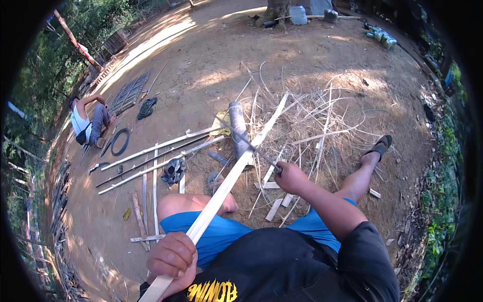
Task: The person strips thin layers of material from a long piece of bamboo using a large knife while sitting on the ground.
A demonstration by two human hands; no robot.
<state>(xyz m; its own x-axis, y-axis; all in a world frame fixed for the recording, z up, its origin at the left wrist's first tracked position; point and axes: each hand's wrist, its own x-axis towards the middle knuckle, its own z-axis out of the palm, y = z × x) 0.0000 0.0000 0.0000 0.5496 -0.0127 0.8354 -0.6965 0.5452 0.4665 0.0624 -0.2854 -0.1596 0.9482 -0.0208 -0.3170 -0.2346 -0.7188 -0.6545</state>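
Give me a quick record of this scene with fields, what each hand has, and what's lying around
Setting: bare dirt yard, sunlit patches
Left hand: gripping the near end of a long pale split bamboo strip
Right hand: holding a long thin dark blade laid across the strip
Posture: seated, blue shorts, right foot in a black sandal
In front: short grey log, heap of thin pale shavings
Left side: more long bamboo slats on the ground
Far left: another person sitting
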